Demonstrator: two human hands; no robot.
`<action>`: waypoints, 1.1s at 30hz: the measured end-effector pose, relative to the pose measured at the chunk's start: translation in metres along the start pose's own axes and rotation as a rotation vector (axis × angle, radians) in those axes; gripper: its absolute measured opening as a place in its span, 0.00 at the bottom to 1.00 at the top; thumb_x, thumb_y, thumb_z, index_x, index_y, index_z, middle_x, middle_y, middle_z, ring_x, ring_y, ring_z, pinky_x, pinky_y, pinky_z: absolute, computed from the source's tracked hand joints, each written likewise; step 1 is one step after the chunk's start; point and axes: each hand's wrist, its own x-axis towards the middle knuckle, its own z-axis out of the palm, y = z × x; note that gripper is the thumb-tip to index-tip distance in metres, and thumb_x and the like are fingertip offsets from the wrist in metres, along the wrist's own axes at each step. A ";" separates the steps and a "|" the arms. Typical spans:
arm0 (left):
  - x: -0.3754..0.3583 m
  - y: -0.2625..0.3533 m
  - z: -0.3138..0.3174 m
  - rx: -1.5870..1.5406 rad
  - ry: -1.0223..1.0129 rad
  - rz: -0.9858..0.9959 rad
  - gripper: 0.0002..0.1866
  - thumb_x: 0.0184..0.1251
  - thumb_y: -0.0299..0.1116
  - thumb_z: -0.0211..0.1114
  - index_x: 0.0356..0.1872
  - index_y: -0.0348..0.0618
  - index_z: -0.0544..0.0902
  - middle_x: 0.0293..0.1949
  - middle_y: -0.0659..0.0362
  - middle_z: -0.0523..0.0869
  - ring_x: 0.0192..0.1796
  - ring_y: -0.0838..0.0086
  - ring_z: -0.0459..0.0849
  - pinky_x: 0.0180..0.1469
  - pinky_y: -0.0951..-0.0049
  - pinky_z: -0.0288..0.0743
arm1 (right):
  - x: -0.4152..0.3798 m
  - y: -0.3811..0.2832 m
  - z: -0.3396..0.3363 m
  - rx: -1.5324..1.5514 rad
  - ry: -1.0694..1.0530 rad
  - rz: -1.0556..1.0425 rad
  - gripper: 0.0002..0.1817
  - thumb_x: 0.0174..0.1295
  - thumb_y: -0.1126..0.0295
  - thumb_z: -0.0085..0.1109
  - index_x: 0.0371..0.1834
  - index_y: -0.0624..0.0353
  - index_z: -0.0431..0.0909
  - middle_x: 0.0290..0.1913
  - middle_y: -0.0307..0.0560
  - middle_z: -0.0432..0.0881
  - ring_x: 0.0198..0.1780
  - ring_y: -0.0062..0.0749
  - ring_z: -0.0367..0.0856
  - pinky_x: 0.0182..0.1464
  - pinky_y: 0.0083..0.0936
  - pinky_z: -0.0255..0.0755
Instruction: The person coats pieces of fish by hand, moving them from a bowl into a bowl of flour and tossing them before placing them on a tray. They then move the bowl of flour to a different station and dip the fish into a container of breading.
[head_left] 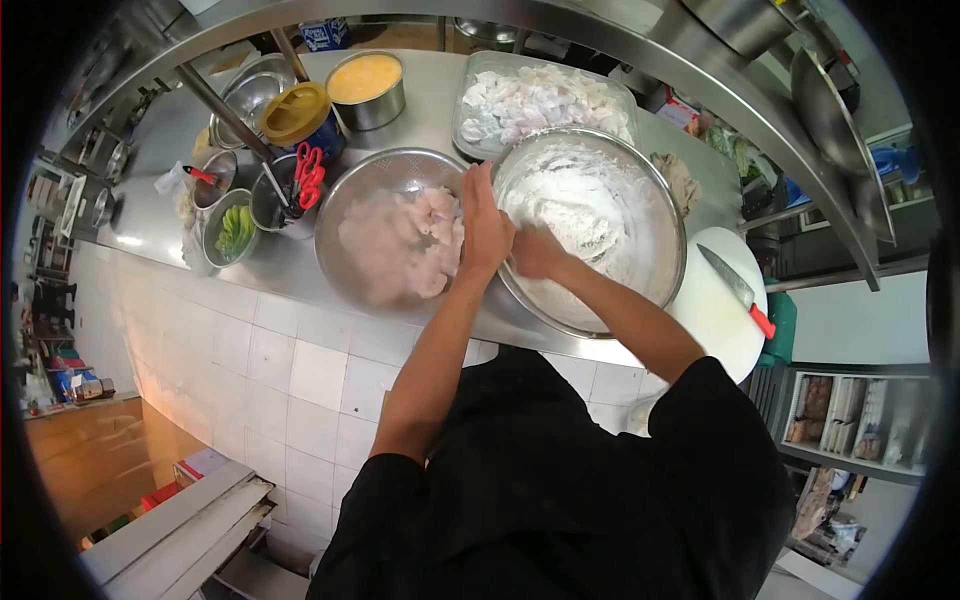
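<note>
My left hand is over the place where a perforated steel colander and a large steel bowl meet, its fingers stretched out toward the back. Pale, wet raw meat pieces lie in the colander, partly blurred. White flour is heaped in the bowl. Smeared by motion, my right hand is at the bowl's left side, close to my left hand; its fingers cannot be made out.
Behind the bowl stands a clear tray of white-coated pieces. To the right, a red-handled knife lies on a white cutting board. Red-handled scissors, a pot of yellow liquid and a bowl of green slices stand left.
</note>
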 end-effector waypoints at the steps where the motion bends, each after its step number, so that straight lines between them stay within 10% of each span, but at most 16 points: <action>1: 0.001 0.001 -0.002 0.006 -0.002 -0.003 0.35 0.46 0.12 0.47 0.63 0.30 0.57 0.62 0.37 0.60 0.66 0.45 0.57 0.69 0.58 0.50 | -0.025 0.002 0.003 -0.188 0.006 -0.163 0.12 0.47 0.63 0.56 0.31 0.57 0.82 0.35 0.53 0.82 0.44 0.47 0.80 0.56 0.46 0.66; 3: 0.001 0.008 -0.005 -0.030 -0.017 -0.046 0.35 0.47 0.12 0.47 0.64 0.30 0.56 0.62 0.37 0.60 0.66 0.45 0.58 0.69 0.59 0.50 | -0.057 0.026 0.005 -0.211 -0.271 -0.372 0.13 0.43 0.60 0.59 0.31 0.53 0.83 0.39 0.55 0.81 0.48 0.46 0.78 0.49 0.46 0.71; 5: 0.000 0.007 -0.005 -0.067 -0.035 -0.077 0.35 0.47 0.13 0.47 0.64 0.30 0.55 0.63 0.37 0.59 0.66 0.45 0.58 0.68 0.59 0.51 | -0.076 0.063 -0.003 -0.257 -0.108 -0.692 0.15 0.45 0.59 0.60 0.35 0.54 0.82 0.42 0.55 0.80 0.50 0.47 0.77 0.50 0.46 0.70; 7: -0.002 -0.001 0.003 -0.071 -0.011 -0.143 0.35 0.49 0.15 0.52 0.63 0.30 0.56 0.59 0.37 0.63 0.64 0.44 0.60 0.67 0.59 0.53 | -0.058 0.099 -0.006 -0.092 -0.454 -0.180 0.16 0.46 0.57 0.60 0.34 0.56 0.80 0.41 0.52 0.81 0.46 0.48 0.78 0.53 0.44 0.69; 11: -0.003 -0.005 0.001 -0.091 -0.137 -0.229 0.34 0.50 0.15 0.52 0.63 0.28 0.56 0.58 0.37 0.64 0.62 0.43 0.62 0.66 0.59 0.55 | 0.012 0.144 -0.030 0.023 0.204 -0.074 0.17 0.54 0.57 0.54 0.38 0.59 0.79 0.41 0.56 0.80 0.46 0.50 0.78 0.47 0.43 0.72; 19: -0.013 -0.002 0.006 0.038 -0.034 -0.242 0.31 0.49 0.17 0.50 0.61 0.30 0.62 0.60 0.31 0.62 0.64 0.38 0.59 0.66 0.54 0.53 | -0.048 0.205 0.033 0.178 -0.113 0.487 0.19 0.63 0.65 0.40 0.33 0.68 0.79 0.42 0.64 0.79 0.44 0.53 0.79 0.49 0.43 0.71; 22: -0.017 0.002 0.010 0.079 0.020 -0.230 0.30 0.48 0.17 0.50 0.60 0.30 0.63 0.60 0.31 0.63 0.63 0.39 0.59 0.66 0.54 0.53 | -0.098 0.164 0.066 0.618 0.026 0.758 0.21 0.60 0.67 0.41 0.53 0.72 0.67 0.52 0.69 0.73 0.53 0.58 0.73 0.54 0.41 0.67; 23: -0.020 0.004 0.012 0.077 0.038 -0.234 0.30 0.48 0.16 0.51 0.59 0.29 0.63 0.60 0.32 0.63 0.63 0.39 0.60 0.65 0.55 0.54 | -0.099 0.167 0.120 0.933 0.231 0.774 0.22 0.59 0.68 0.43 0.53 0.71 0.68 0.54 0.69 0.71 0.56 0.58 0.71 0.56 0.41 0.66; 26: -0.024 0.005 0.017 0.002 0.061 -0.226 0.29 0.47 0.16 0.51 0.58 0.28 0.65 0.57 0.33 0.66 0.62 0.41 0.63 0.64 0.56 0.56 | -0.088 0.057 0.022 0.557 0.003 0.578 0.24 0.51 0.72 0.53 0.54 0.70 0.69 0.56 0.69 0.71 0.59 0.58 0.69 0.61 0.39 0.62; 28: -0.021 0.006 0.016 -0.012 0.058 -0.196 0.29 0.47 0.16 0.51 0.57 0.27 0.65 0.56 0.33 0.67 0.61 0.42 0.64 0.64 0.56 0.56 | -0.059 0.075 0.076 0.537 0.349 0.605 0.21 0.51 0.76 0.52 0.50 0.71 0.71 0.50 0.69 0.74 0.56 0.57 0.71 0.58 0.39 0.66; 33: -0.018 0.006 0.013 -0.023 0.056 -0.188 0.29 0.47 0.16 0.52 0.56 0.25 0.65 0.54 0.35 0.69 0.59 0.44 0.66 0.63 0.57 0.58 | -0.005 0.116 0.008 0.497 0.150 0.710 0.19 0.51 0.69 0.53 0.44 0.72 0.74 0.45 0.73 0.76 0.51 0.60 0.75 0.55 0.40 0.69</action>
